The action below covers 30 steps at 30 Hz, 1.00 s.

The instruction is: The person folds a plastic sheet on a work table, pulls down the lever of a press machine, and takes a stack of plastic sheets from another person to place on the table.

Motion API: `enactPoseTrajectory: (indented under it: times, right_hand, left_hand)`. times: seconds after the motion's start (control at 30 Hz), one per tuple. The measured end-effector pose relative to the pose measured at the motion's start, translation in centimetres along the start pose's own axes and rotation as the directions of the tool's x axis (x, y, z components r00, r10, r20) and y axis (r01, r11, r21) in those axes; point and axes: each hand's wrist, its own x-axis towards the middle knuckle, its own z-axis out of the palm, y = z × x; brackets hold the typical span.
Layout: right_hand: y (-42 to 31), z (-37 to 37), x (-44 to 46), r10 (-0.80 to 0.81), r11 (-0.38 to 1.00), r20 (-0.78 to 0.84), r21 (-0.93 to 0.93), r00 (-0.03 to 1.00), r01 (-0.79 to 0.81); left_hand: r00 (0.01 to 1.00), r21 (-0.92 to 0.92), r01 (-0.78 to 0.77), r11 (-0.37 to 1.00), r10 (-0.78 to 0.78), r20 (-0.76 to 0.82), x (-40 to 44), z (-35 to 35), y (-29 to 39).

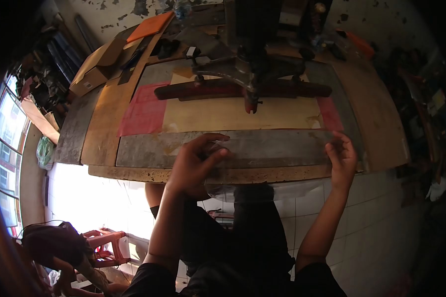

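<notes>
Between my two hands a clear, thin plastic sheet (277,151) is stretched over the table's front edge, and its lower part hangs down in front. My left hand (198,161) pinches the sheet's left end between thumb and fingers. At the right end my right hand (342,156) grips it with bent fingers. Beyond the sheet lies a pale yellow board (208,115) with a pink piece (142,110) at its left and another pink piece (330,114) at its right. A dark metal press (243,74) with a red bar stands over the board.
A cardboard box (98,67) and an orange folder (151,25) lie at the table's back left. At the lower left a person (54,247) bends beside a red stool (106,246). A green bag (44,152) hangs by the window.
</notes>
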Motion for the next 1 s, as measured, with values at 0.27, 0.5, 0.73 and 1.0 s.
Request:
enactPoseTrajectory:
  times: [0.27, 0.5, 0.73, 1.0]
  right_hand:
    - [-1.5, 1.4, 0.4, 0.087, 0.994, 0.099, -0.071, 0.991, -0.081]
    - [-1.3, 0.6, 0.3, 0.061, 0.996, 0.181, -0.073, 0.982, -0.048]
    - [-0.3, 0.5, 0.2, 0.075, 0.994, -0.015, -0.083, 0.997, -0.076]
    - [-0.4, 0.7, 0.1, 0.012, 0.999, -0.163, -0.032, 0.987, -0.017]
  left_hand:
    - [0.972, -0.038, -0.150, 0.988, 0.140, -0.187, 0.3, -0.2, -1.4]
    - [0.974, -0.117, -0.151, 0.982, 0.128, -0.186, 0.1, 0.0, -0.5]
    - [0.991, -0.163, -0.125, 0.979, 0.114, -0.076, 0.1, -0.5, -0.5]
    - [0.997, -0.145, -0.072, 0.987, 0.071, -0.009, -0.1, -0.4, 0.1]
